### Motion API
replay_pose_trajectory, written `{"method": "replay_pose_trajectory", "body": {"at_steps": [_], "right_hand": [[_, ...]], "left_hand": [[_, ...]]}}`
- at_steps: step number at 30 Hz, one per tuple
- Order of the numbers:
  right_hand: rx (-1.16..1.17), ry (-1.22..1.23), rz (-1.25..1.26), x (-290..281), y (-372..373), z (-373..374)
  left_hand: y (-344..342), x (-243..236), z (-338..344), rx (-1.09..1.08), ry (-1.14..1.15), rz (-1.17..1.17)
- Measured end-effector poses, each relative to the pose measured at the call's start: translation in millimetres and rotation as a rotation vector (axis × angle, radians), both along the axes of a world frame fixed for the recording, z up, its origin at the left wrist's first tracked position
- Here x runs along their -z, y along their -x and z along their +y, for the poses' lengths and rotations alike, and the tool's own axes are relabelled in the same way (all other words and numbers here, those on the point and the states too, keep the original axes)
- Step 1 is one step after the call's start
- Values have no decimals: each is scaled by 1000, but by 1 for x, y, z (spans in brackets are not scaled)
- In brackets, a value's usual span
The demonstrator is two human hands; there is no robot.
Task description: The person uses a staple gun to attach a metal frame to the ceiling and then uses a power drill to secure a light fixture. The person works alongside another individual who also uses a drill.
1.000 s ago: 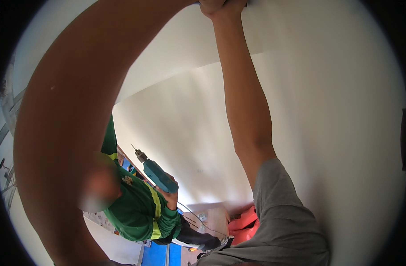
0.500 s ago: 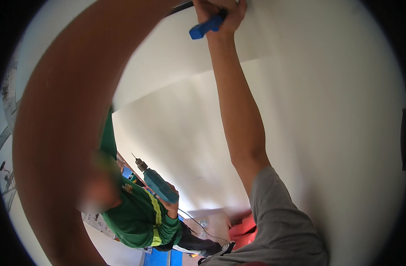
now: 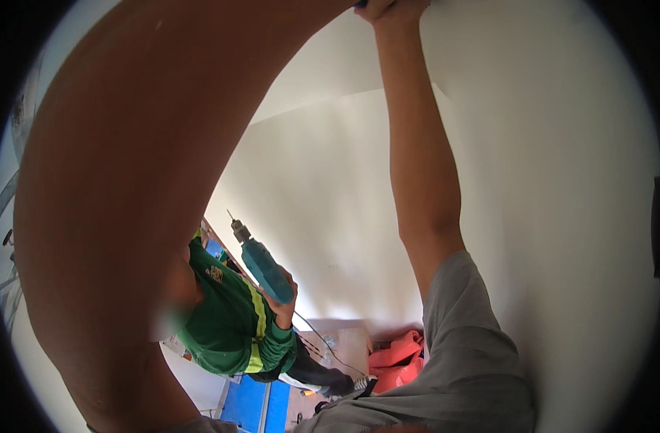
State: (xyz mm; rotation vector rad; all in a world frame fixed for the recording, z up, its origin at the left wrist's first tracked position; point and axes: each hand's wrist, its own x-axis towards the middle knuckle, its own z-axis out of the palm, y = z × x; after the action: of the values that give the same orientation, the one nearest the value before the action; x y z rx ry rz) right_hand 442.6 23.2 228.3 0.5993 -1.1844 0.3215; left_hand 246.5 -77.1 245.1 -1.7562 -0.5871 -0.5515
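Mostly pale wall (image 3: 330, 216), center out to 3 o'clock. Left arm (image 3: 128, 180) arcs up from 7 to 12, left hand out of shot. Coworker in green (image 3: 225, 317) around 8 has a teal corded drill (image 3: 265, 270); one careless turn could poke that arm. Right hand (image 3: 398, 11) cropped at 12, blue thing (image 3: 360, 3) right by it. Can't tell if it's gripped; tired overhead arms could drop it.

Wall (image 3: 575, 216): smooth, dull paint. Grey sleeve (image 3: 461, 310): soft-looking cloth, matt, full of creases. Green top (image 3: 218, 321): cloth, dull, wrinkly on arm; yellow strip (image 3: 259, 317) on it smooth. Drill (image 3: 267, 272): hard plastic body, smooth, mostly dull; nose (image 3: 240, 232) looks like metal. Cord (image 3: 318, 334): smooth, like rubber. Blue thing (image 3: 361, 3) at top: too little shows to tell.
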Motion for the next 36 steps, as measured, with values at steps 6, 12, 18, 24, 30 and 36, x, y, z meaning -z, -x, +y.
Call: {"method": "replay_pose_trajectory", "body": {"at_steps": [6,12,18,24,30,36], "right_hand": [[-287,201,90,-4,9,-18],[72,57,-163,63,-5,9],[-27,390,-70,235,43,-5],[35,660,19,382,182,-70],[152,850,-351,454,293,-117],[216,855,-690,506,369,-122]], "left_hand": [[10,12,6,21,56,11],[13,39,28,72,186,1],[77,193,34,403,659,-252],[186,354,-39,772,1026,-502],[341,390,-17,746,1786,-533],[434,425,24,826,2148,-335]]}}
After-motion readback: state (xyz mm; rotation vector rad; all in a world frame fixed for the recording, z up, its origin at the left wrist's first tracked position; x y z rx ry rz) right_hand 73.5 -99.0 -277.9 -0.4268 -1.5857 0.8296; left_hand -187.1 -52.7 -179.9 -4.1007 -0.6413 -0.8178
